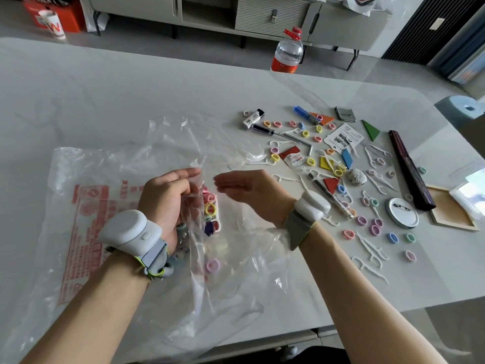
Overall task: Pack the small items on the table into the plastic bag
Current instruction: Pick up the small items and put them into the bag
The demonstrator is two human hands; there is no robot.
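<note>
Head view: the left hand (168,198) pinches a fold of the crinkled clear plastic bag with red print (105,206), which lies on the pale marble tabletop (105,88). The right hand (246,190) hovers beside it, fingers straight, holding nothing. Small coloured rings (375,229) and white floss picks (371,249) lie scattered to the right, and a few rings are inside the bag.

Pale marbled worktop (105,88); grey floor (131,30); grey cabinet (262,14) on dark legs behind; red box (70,17) far left; dark slatted panel (420,30) right.
</note>
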